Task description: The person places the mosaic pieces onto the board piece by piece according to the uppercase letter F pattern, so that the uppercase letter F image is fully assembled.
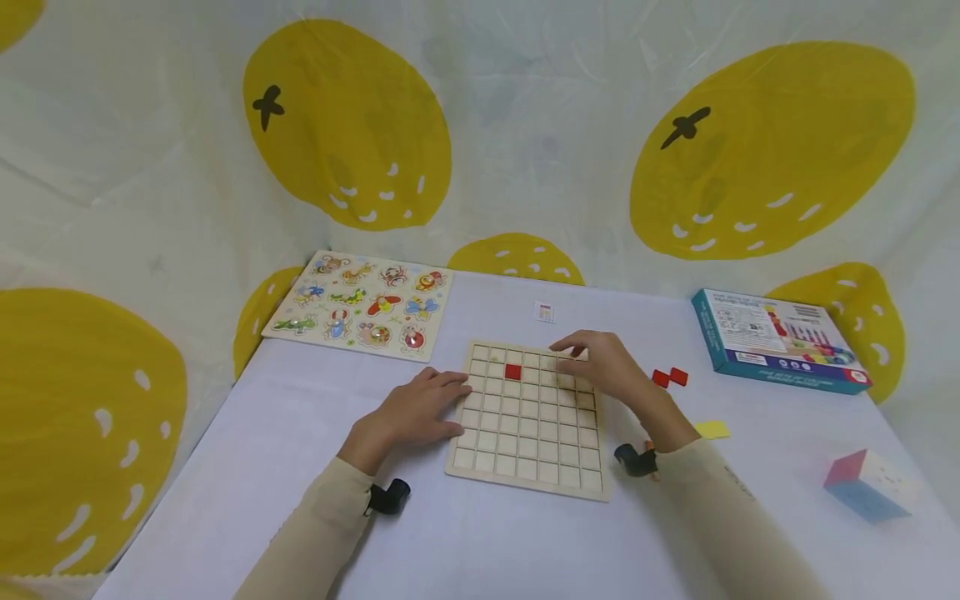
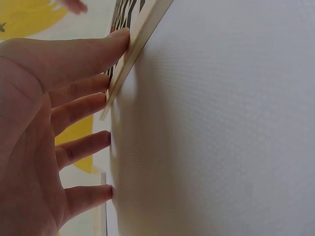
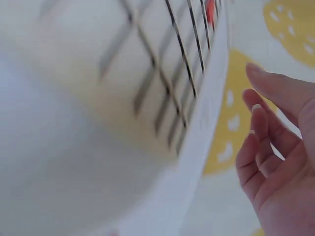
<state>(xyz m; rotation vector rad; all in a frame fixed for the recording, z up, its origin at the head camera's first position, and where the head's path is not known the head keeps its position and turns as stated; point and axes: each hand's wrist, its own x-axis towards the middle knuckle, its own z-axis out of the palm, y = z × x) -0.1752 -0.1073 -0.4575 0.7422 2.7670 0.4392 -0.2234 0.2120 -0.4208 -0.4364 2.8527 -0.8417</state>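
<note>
A wooden grid board lies on the white table, with one red square tile in a cell of its upper part. My left hand touches the board's left edge, thumb and fingertips along the rim. In the left wrist view the fingers of that hand are spread and fairly straight, the lower ones reaching down to the cloth. Over the board's upper right corner hovers my right hand. Nothing shows between its loosely bent fingers in the right wrist view.
Two red tiles lie right of the board, near a yellow piece. An insect picture puzzle stands at the back left. A teal-edged box sits at the back right, a pastel cube at the right. A small printed card lies behind the board.
</note>
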